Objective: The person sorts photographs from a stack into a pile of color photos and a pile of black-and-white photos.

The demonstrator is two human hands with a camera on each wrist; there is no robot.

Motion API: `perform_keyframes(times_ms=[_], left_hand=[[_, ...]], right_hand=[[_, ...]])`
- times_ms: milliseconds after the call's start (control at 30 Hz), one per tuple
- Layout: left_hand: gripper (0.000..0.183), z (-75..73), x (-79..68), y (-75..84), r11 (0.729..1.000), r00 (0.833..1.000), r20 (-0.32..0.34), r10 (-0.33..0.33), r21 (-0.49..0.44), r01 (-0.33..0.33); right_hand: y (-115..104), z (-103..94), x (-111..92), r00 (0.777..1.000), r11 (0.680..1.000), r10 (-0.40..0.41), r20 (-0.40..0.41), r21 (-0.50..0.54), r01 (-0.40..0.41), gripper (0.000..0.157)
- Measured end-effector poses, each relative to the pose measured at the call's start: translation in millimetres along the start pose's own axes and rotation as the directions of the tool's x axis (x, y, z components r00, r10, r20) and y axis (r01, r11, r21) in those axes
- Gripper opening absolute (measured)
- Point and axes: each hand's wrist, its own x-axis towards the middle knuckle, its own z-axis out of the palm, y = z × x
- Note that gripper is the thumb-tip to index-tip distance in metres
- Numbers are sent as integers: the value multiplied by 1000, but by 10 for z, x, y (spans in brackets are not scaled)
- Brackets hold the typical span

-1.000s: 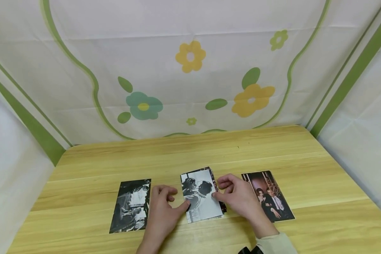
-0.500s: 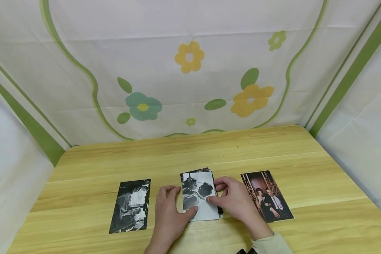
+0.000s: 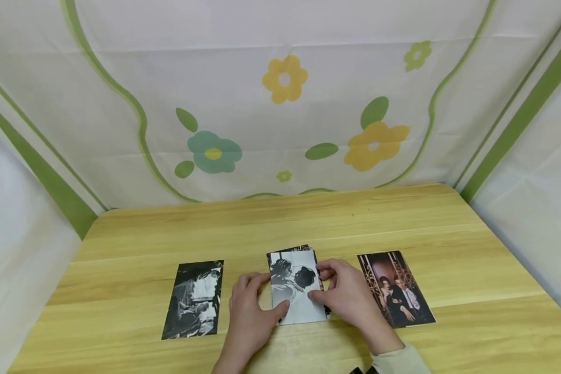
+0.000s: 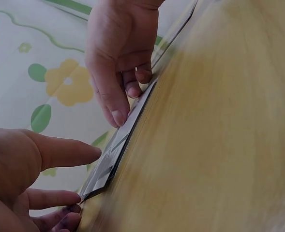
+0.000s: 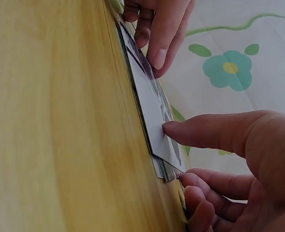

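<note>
Head view: top photo (image 3: 296, 291) was pinched at opposite edges by left hand (image 3: 252, 311) and right hand (image 3: 347, 292), over a misaligned stack (image 3: 304, 248) on the surface (image 3: 243, 228); stack could be skewed by uneven thumb pressure.

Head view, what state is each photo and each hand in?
Left monochrome photo: face up, flat
Center photo stack: uneven, edges protruding
Top monochrome photo: face up, askew on that stack
Right color photo: face up, flat
Left hand: holding top photo's left edge
Right hand: holding its right edge
</note>
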Motion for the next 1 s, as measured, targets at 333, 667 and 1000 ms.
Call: perform_keyframes(times_ms=[333,667,1000], left_hand=[[59,-55,22,-54,991,999,47,-20,-131,26],[55,-46,66,-48,975,997,37,-65,-211,71],[70,72,70,-12,973,991,-57,-122,-206,107]], right_hand=[[4,10,3,1000,1000,21,6,-7,-21,63],[-2,-5,44,999,999,32,16,-5,-32,64],[-3,15,28,999,999,33,5,-17,-33,63]])
